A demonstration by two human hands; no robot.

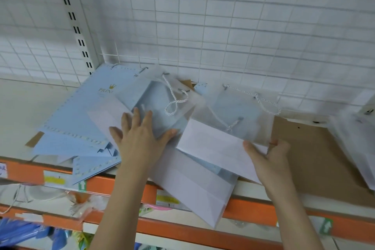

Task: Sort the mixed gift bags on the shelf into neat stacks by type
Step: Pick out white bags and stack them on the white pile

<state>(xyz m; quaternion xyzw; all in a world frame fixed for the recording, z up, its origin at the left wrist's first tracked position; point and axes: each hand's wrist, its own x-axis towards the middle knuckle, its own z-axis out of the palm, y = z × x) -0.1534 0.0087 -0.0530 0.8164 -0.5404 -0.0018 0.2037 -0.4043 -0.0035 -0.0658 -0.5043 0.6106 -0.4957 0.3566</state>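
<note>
Nearest, along the orange shelf edge [113, 183]: a frosted bag [194, 184] hanging partly over that edge, folded bottom toward the viewer.

Just beyond the edge, two bare hands, set apart. Left hand [140, 138] flat, fingers spread and straight, pressing on a frosted bag with a white cord handle [158, 107]. Right hand [269, 154] pinching the near right corner of a second frosted bag [229, 128], thumb on top, fingers tucked under.

Key relation, as a judgement: pinched bag lying straight ahead of the right hand, long axis running from the orange shelf edge back toward the wire grid wall [243, 26], handles at the far end. Right hand plainly nearer, so likely the one to drag or lift it. Left hand seemingly pinning the neighbouring bag to stop the pile sliding.

Left of the pressed bag, farther along the orange edge: several pale blue bags [81, 111] with dotted borders, fanned and crooked, one printed with a gold crown. Brown cardboard liner [304, 144] beside the right hand. More frosted bags [357, 138] at far right. Sorting looks early; types overlapping, no neat stacks yet.
</note>
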